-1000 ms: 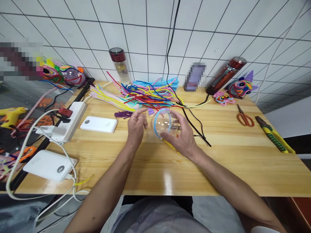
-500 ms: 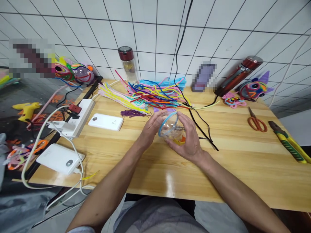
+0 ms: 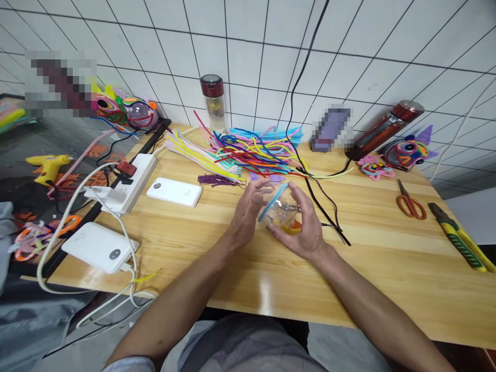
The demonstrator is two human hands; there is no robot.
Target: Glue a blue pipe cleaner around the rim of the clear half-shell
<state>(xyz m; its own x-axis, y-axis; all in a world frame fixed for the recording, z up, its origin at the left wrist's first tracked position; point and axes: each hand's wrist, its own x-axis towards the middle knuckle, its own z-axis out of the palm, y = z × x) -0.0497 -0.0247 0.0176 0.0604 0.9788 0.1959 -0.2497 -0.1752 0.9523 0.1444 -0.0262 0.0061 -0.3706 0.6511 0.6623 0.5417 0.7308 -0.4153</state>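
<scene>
A clear plastic ball (image 3: 284,211) with a light blue strip (image 3: 273,201) around it is between my two hands above the table. My right hand (image 3: 308,225) grips its right side, thumb below and fingers above. Against the left side rests my left hand (image 3: 248,209), its fingers curved round the ball. Something orange and yellow (image 3: 293,227) shows behind and under the ball, partly hidden by my right hand. Just beyond the hands lie small purple pieces (image 3: 277,177).
Colourful pipe cleaners (image 3: 256,152) lie along the wall with a glass bottle (image 3: 214,106). At left are a power bank (image 3: 174,191), a power strip (image 3: 137,183) and a glue gun (image 3: 48,166). Scissors (image 3: 411,204), pliers (image 3: 459,235) and a flask (image 3: 387,129) are at right.
The ball has turned between my hands, so the blue strip now looks like a straight slanting band instead of an open loop. The whole view has shifted slightly.
</scene>
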